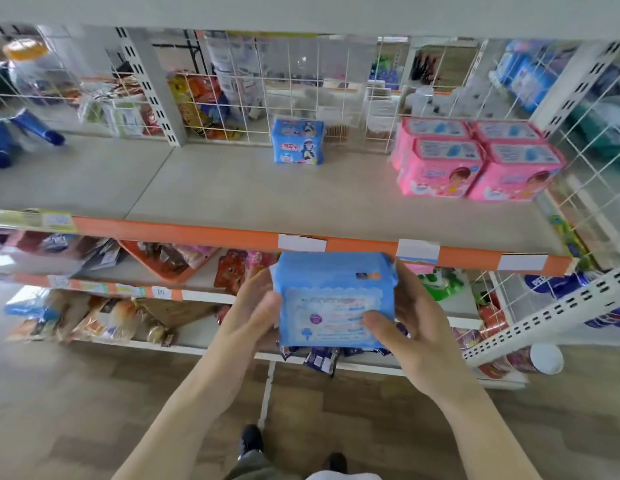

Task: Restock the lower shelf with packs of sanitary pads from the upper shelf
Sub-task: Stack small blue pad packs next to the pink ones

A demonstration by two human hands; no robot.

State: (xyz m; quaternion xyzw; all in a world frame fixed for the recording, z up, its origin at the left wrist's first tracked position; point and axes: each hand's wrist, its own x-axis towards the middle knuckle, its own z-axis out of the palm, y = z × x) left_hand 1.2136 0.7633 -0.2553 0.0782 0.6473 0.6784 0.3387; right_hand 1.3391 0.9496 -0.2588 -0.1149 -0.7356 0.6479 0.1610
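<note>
Orange shelf edge (232, 233) above blue pack (333, 299)

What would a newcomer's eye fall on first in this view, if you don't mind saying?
Probably the light blue pack held front and centre between the left hand and right hand, just below the orange shelf edge. Next, the pink packs stacked at the shelf's right, and one blue pack standing alone mid-shelf.

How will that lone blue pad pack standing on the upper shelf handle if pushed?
The blue pad pack stands upright on a narrow base, so it probably tips. Its glossy wrap looks slippery and soft, likely light. It has bare upper shelf all round.
</note>
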